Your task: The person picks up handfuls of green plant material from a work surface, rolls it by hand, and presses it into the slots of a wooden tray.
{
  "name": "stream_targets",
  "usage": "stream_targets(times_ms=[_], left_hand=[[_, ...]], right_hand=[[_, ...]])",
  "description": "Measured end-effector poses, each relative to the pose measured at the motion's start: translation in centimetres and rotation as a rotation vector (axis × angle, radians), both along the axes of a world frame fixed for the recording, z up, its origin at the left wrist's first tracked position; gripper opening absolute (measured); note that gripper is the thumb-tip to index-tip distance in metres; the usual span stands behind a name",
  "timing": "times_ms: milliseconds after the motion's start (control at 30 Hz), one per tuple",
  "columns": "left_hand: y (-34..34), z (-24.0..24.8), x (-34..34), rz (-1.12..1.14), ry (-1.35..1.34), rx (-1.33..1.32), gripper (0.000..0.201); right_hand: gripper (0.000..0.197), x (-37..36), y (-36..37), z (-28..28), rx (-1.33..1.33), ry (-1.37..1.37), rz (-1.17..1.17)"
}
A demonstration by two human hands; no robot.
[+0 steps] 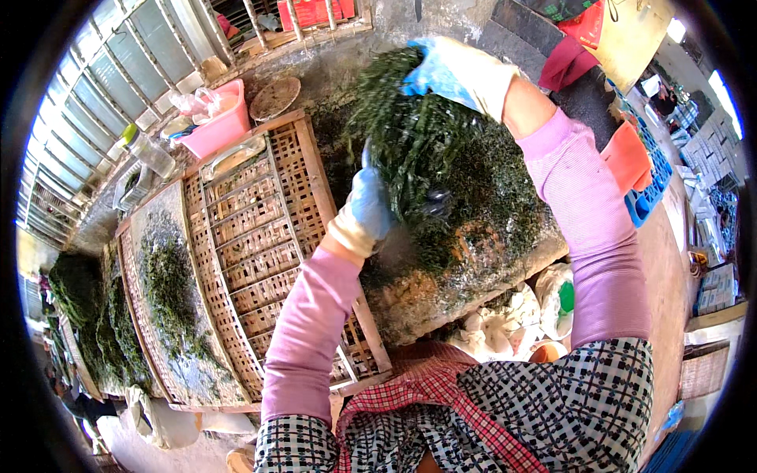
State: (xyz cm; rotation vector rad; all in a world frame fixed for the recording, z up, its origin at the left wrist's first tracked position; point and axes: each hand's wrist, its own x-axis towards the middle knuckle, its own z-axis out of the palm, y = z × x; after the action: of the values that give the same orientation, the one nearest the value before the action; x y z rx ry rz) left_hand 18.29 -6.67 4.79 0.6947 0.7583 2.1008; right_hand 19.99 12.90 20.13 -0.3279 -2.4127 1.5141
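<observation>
A bunch of dark green, stringy plant strands (422,130), much like seaweed, hangs over a rough stone slab (426,303). At its top, my right hand (445,75), in a blue and cream glove, is closed on the strands. Against the lower left side of the bunch is my left hand (369,203), gloved the same way. Its fingers look curled, with a narrow grey-blue part pointing up; what they hold is hidden. A dark, shiny blur (436,202) shows among the strands beside it. Loose green bits (505,189) cover much of the slab.
Left of the slab lies a slatted wooden rack (319,177), and beyond it a board with green scraps (169,292). A pink basin (213,118) and a jar (150,154) stand by the barred window. At right are a blue plastic crate (658,185) and orange cloth (627,162).
</observation>
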Motion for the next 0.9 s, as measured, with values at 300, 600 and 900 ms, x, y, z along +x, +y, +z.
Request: stream_targets(times_ms=[300,600,900], left_hand=[[-3.1,7.0,-1.9,-0.056,0.735,-0.408,0.036],[3.2,15.0,-0.3,0.127,0.254,-0.464,0.030],[2.9,16.8,1.7,0.080,0.143,-0.391,0.031]], right_hand=[[0.040,5.6,7.6,-14.6,-1.020,0.136,0.527],[0.059,10.0,4.7,-23.2,-0.747,0.094,-0.404],[0.055,14.7,-4.0,-15.1,0.415,0.359,-0.111]])
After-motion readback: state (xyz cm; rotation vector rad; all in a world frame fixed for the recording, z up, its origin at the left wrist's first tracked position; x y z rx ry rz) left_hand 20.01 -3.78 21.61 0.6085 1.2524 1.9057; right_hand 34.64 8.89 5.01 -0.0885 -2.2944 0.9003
